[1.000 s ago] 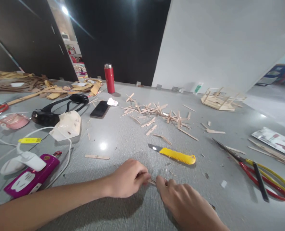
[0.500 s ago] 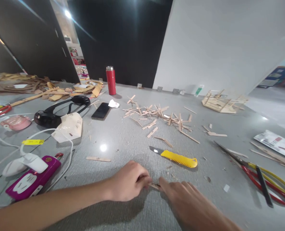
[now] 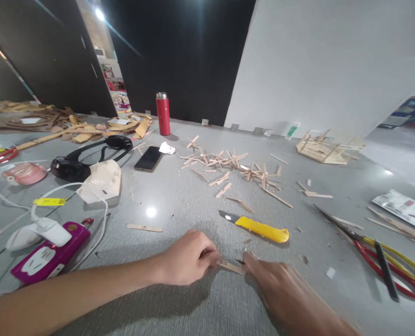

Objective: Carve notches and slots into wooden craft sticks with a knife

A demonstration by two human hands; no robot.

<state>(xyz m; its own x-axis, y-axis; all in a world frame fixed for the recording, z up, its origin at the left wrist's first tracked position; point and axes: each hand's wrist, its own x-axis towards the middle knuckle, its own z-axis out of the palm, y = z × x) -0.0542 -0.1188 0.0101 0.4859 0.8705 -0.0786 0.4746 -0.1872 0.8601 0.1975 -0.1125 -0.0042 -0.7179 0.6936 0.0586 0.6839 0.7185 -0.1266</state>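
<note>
My left hand (image 3: 189,258) is closed in a pinch on one end of a flat wooden craft stick (image 3: 232,267), held low over the table. A small rectangular mark or slot shows on the stick near my fingers. At the stick's other end my right hand (image 3: 275,280) is closed, slightly blurred. A thin dark pointed piece (image 3: 240,262), perhaps a blade tip, sticks out from its fingers; the rest of it is hidden. Just beyond the hands lies a yellow utility knife (image 3: 262,229) with its blade out. Another craft stick (image 3: 144,228) rests to the left.
Loose craft sticks (image 3: 224,159) are heaped mid-table. Long-bladed scissors (image 3: 359,240) lie right, a wooden frame model (image 3: 328,148) behind. A red bottle (image 3: 163,114), phone (image 3: 149,158), headphones (image 3: 70,167) and a purple power strip (image 3: 49,252) with white cables stand or lie left.
My right hand has drawn a little to the right, away from my left, taking the dark point with it. More of the craft stick shows between them. The view has shifted slightly.
</note>
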